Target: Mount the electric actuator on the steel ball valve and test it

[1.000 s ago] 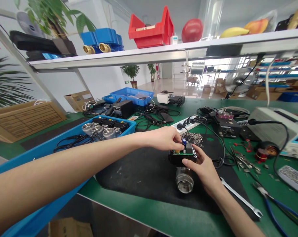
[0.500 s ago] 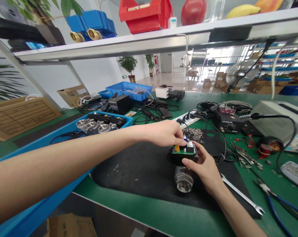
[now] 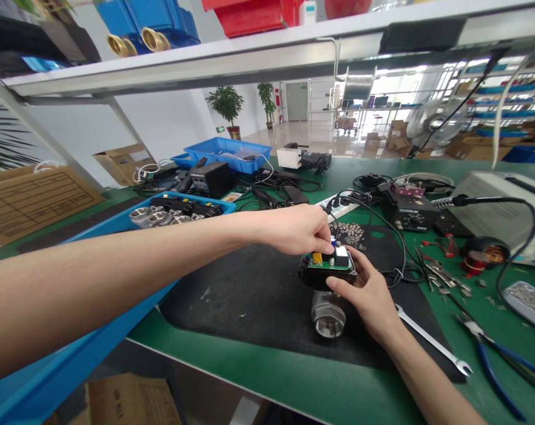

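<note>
A motorised valve stands upright on the black mat (image 3: pixel 250 301): a metal valve body (image 3: pixel 328 316) below, an open black housing (image 3: pixel 323 279) on top. Inside the housing a green circuit board (image 3: pixel 325 264) shows, with a yellow and a white component. My right hand (image 3: pixel 367 292) is closed round the housing's right side, thumb in front. From the left my left hand (image 3: pixel 305 230) reaches over the board, thumb and fingers pinched together at its back edge beside a small blue part. What lies between those fingertips is hidden.
Left is a blue tray (image 3: pixel 117 223) of similar valves. A wrench (image 3: pixel 433 342) and pliers (image 3: pixel 480 339) lie to the right, near scattered metal bits and a soldering iron (image 3: pixel 460 201). Behind are a power strip (image 3: pixel 342 203) and tangled cables. A shelf (image 3: pixel 250 65) spans overhead.
The view has tipped slightly downward, so the shelf's contents are more cut off at the top. Both hands keep nearly the same place on the valve, the left still pinched over the board.
</note>
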{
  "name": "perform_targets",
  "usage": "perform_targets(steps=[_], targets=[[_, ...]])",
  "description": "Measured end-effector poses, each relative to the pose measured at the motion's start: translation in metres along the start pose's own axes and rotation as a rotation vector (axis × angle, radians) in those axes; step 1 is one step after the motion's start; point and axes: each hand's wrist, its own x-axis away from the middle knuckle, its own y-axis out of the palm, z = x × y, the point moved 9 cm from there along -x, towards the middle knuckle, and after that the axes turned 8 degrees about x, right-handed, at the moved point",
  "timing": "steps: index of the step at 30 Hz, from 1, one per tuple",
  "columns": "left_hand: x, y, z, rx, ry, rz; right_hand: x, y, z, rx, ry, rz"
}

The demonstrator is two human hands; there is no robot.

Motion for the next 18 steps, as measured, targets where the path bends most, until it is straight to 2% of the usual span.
perform_targets(steps=[10,18], targets=[[0.0005,0.0010,0.0030,-0.009,0.027,-0.012,-0.0018,-0.0012,0.0045,-0.018,-0.017,0.002],[-0.0001,0.0008,-0.0016,0.018,-0.008,-0.041,-0.0028,-0.0024,0.0060,-0.021,-0.010,-0.013]])
